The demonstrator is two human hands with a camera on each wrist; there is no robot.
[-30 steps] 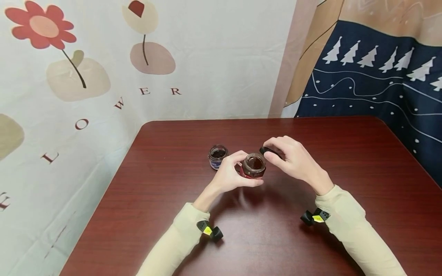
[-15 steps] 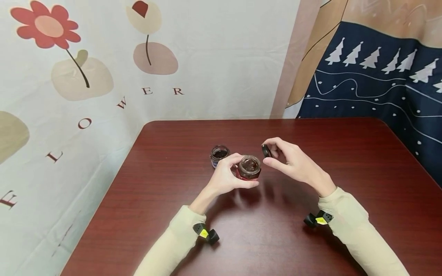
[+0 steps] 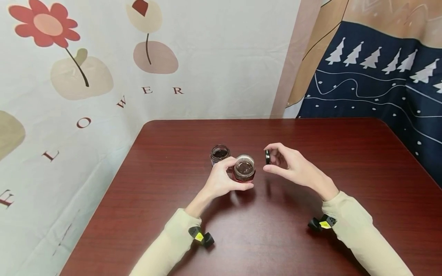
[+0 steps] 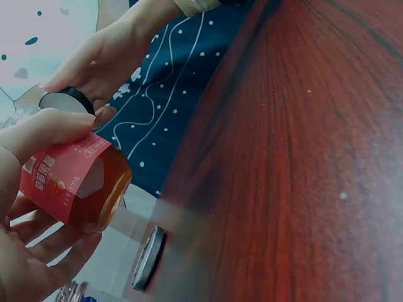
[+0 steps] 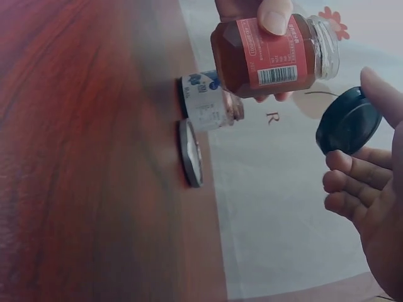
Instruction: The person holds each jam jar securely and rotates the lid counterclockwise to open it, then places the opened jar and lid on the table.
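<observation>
In the head view my left hand [image 3: 220, 181] grips an open glass jar [image 3: 244, 168], its mouth facing up toward the camera. The left wrist view shows the red label [image 4: 60, 176] and amber contents of this jar. To its right, my right hand [image 3: 293, 168] pinches a black jar lid [image 3: 267, 157] on edge between thumb and fingers, apart from the jar. The right wrist view shows the black outer face of that lid [image 5: 348, 123]. Behind my left hand stands a second open jar [image 3: 220, 152] with dark contents and a white and blue label [image 5: 206, 104].
Another lid [image 5: 191, 153] lies on the table near the second jar; the head view hides it. The reddish-brown table [image 3: 266, 241] reaches back to a white printed cloth [image 3: 224, 69] and a dark blue one [image 3: 366, 88] at the right.
My left hand has shifted left and slightly nearer with the jar. The lid in my right hand has turned from slanting to upright, and the gap between lid and jar has widened.
</observation>
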